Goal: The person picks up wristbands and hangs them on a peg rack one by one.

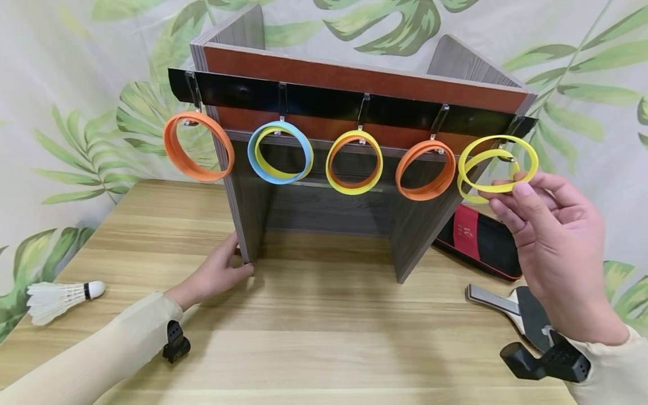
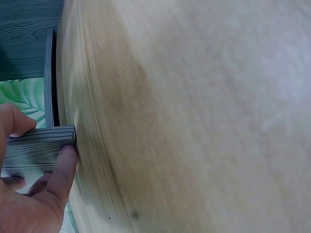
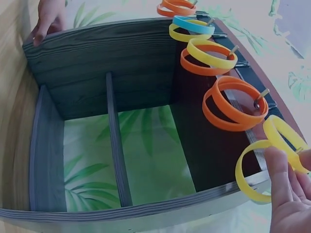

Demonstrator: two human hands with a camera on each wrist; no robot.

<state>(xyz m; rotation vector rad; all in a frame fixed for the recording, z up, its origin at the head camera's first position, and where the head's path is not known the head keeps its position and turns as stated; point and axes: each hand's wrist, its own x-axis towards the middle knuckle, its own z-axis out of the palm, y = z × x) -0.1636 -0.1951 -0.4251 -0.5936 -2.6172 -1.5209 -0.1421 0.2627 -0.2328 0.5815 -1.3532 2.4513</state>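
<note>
Under the red-brown top edge of a grey wood-grain shelf unit (image 1: pixel 248 202) runs a black strip (image 1: pixel 324 102) with metal hooks. At its right end my right hand (image 1: pixel 564 247) pinches a yellow wristband (image 1: pixel 534 159) between thumb and fingers. Another yellow wristband (image 3: pixel 241 170) hangs just behind it, near the end hook. Low on the left, my left hand (image 1: pixel 212 275) grips the bottom of the unit's side panel (image 2: pixel 36 155), thumb and fingers on opposite faces. Orange wristbands (image 1: pixel 174 149), a blue one (image 1: pixel 251 157) and a yellow-and-orange pair (image 1: pixel 330 169) hang from the other hooks.
A shuttlecock (image 1: pixel 63 298) lies on the wooden table (image 1: pixel 324 343) at left. Behind my right hand are a black and red case (image 1: pixel 486 247) and a table tennis bat (image 1: pixel 531 315). Leaf-patterned cloth (image 1: pixel 76 135) covers the background.
</note>
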